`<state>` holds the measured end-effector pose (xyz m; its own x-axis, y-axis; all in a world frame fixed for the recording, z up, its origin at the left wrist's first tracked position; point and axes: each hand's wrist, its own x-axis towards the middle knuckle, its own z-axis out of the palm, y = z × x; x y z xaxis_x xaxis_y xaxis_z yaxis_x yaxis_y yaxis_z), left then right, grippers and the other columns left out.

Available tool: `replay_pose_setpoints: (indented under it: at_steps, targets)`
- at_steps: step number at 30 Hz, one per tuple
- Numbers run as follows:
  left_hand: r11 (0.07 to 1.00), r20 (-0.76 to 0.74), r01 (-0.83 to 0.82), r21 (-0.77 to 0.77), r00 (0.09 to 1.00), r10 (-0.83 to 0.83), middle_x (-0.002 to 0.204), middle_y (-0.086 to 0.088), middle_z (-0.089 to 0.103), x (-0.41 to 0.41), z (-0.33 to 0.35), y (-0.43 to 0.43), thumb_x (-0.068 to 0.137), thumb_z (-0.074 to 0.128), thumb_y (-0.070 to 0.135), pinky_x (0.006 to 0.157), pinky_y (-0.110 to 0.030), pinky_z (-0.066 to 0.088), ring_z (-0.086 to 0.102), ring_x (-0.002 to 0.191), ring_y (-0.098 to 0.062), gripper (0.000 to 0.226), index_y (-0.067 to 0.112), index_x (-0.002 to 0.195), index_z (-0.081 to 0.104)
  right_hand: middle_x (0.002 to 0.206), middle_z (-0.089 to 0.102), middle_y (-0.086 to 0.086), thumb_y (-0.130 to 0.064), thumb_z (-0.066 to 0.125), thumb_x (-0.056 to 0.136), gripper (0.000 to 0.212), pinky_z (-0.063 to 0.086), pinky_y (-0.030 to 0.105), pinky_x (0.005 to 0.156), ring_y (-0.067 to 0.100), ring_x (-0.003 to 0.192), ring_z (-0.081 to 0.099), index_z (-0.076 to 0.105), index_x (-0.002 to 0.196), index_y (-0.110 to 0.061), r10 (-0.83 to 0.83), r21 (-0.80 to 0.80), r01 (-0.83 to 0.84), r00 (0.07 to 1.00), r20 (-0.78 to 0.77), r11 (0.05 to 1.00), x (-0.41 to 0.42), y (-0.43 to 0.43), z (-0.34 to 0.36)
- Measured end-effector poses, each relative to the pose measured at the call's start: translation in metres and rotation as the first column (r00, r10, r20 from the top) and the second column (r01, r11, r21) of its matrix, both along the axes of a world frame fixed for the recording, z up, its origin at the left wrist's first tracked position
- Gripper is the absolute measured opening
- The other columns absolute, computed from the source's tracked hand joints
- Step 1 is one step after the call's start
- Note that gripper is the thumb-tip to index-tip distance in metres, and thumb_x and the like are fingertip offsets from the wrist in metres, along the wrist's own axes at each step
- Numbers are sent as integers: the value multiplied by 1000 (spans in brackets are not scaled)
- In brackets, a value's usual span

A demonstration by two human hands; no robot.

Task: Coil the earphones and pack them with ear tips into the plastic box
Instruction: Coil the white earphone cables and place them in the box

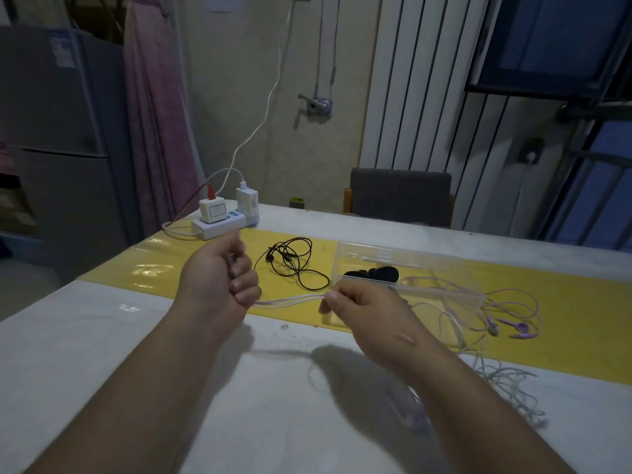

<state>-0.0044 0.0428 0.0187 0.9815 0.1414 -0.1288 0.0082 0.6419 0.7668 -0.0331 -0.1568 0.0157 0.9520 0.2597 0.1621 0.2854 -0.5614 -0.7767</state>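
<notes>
My left hand (222, 278) grips one end of a bundle of pale purple earphone cable (290, 299), fingers curled round it. My right hand (362, 309) pinches the same strands a short way to the right, so several strands stretch taut between the hands. The rest of that cable trails right to its purple earbuds (513, 328). A clear plastic box (407, 268) stands behind my right hand with black ear tips (376, 273) inside. Black earphones (290, 261) lie loosely tangled on the yellow mat (154, 268).
A white power strip (222, 224) with chargers and cables sits at the far left of the table. A pale blue-white cable (509, 388) lies tangled at the right. A grey chair (400, 196) stands behind the white table (102, 336).
</notes>
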Motion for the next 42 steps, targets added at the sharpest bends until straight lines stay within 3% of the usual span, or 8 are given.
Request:
replay_pose_setpoints:
  at_steps: [3,6,8,17,21,27,33,42]
  targets:
    - [989,20,98,109,995,-101,55,2,27,-4,0,-11,87,44,23,43,-19,11,21,41,-10,20,14,71,51,55,55,-20,-29,51,99,23,32,17,53,-2,54,47,67,83,-24,-51,82,44,995,85,996,5,-2,0]
    - [973,41,139,181,988,-149,58,0,29,-6,-1,-19,89,40,18,43,-19,13,22,46,-11,18,9,80,54,68,61,-14,-31,57,91,13,46,34,67,6,64,52,66,83,-25,-139,291,110,987,81,950,8,-1,-2]
    - [953,63,182,244,977,-203,58,-1,29,-8,-1,-23,93,41,17,43,-19,13,22,45,-11,17,12,82,53,65,60,-9,-35,57,80,12,44,38,62,12,60,50,65,81,-26,-148,385,107,986,78,917,8,0,-2]
    - [835,10,451,315,878,-478,59,-1,22,-16,-1,-30,82,42,31,44,-17,7,14,46,-12,18,18,74,49,57,50,-2,-34,60,72,13,34,36,57,16,52,39,65,82,-27,-139,408,68,979,147,910,8,0,-4]
    - [847,39,432,310,885,-465,63,-4,24,-15,-2,-30,80,41,22,46,-22,10,18,51,-14,17,12,76,54,53,49,-8,-34,61,72,14,34,33,55,14,50,40,66,82,-26,-145,415,70,978,152,907,9,-1,-4]
    - [860,156,256,440,922,-355,68,-3,51,-16,-5,-31,102,39,18,50,-25,25,38,55,-12,29,3,104,63,48,48,-11,-34,61,71,14,34,36,57,13,50,39,65,80,-25,-166,443,92,977,131,892,13,-2,-5]
    - [850,102,194,489,955,-277,58,-2,42,-14,-6,-31,103,40,18,39,-18,16,22,47,-11,21,5,96,55,58,52,-1,-35,61,71,16,36,37,58,16,54,42,66,81,-25,-157,428,89,980,126,899,12,0,-6]
    - [817,17,243,523,955,-295,55,-2,42,-18,-4,-33,102,43,17,37,-17,20,24,41,-9,18,15,84,40,58,53,-5,-37,60,71,18,37,34,56,13,53,43,67,80,-23,-134,371,82,984,118,925,9,1,-6]
